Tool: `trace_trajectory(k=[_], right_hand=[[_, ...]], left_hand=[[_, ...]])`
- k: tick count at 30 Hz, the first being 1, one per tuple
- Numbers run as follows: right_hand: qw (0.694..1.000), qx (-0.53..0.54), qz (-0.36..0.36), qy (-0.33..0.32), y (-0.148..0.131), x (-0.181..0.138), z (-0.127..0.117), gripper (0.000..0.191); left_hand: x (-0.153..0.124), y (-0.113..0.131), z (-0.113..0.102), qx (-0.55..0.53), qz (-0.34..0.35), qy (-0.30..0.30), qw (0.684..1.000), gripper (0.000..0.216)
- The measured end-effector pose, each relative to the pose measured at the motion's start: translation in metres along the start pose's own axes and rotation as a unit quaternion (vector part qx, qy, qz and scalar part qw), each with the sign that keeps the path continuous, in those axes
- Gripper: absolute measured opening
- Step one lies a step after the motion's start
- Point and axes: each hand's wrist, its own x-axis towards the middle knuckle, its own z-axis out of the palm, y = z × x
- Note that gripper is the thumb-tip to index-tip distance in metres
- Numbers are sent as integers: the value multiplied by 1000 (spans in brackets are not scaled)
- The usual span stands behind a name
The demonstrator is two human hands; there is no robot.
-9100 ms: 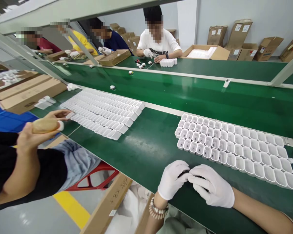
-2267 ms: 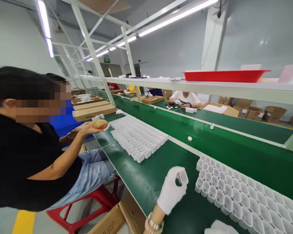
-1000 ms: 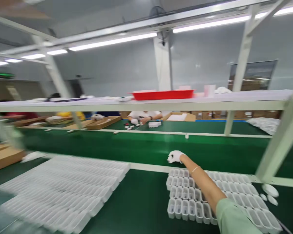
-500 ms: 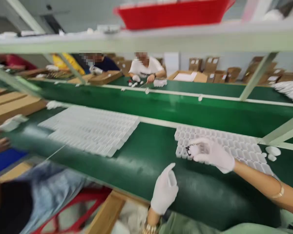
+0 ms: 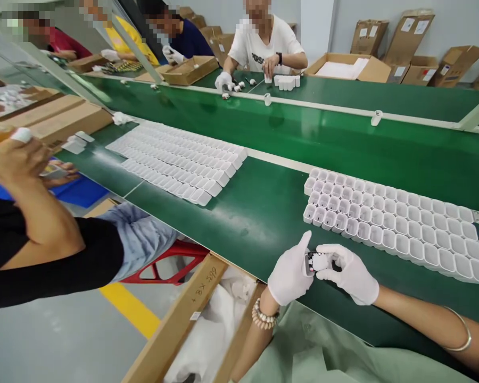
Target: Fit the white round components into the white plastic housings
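My left hand (image 5: 290, 272), in a white glove, is closed around a small translucent plastic cup (image 5: 309, 264), mostly hidden by the fingers. My right hand (image 5: 349, 274), also gloved, pinches a small white rounded part with black pieces on its end (image 5: 320, 261). That end meets the mouth of the cup; how far it sits inside I cannot tell. Both hands are close together above the front edge of the green table (image 5: 259, 213). Just beyond them stand rows of white plastic cups (image 5: 389, 221), with small dark bits inside some at the left end.
Another block of white cups (image 5: 179, 165) covers the table to the left. A co-worker's arm (image 5: 43, 213) is at the far left. An open cardboard box (image 5: 175, 319) with white wrapping stands below the table edge. Several people work across the green divider (image 5: 303, 130).
My right hand has come back from the cup rows with the white part and met the cup in my left hand. The head view has tilted down; the overhead shelf is out of sight.
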Motion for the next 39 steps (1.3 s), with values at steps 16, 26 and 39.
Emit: trace_trajectory(k=[16, 26, 39], right_hand=[[983, -143, -115, -1, 5, -4, -7, 38], [955, -218, -202, 13, 1, -6, -4, 36], [908, -283, -310, 11, -1, -5, -4, 31]], left_hand=[[-3, -2, 5, 66, 48, 40, 996, 84], [-3, -3, 5, 83, 97, 53, 990, 85], [-3, -5, 6, 78, 119, 62, 988, 82]])
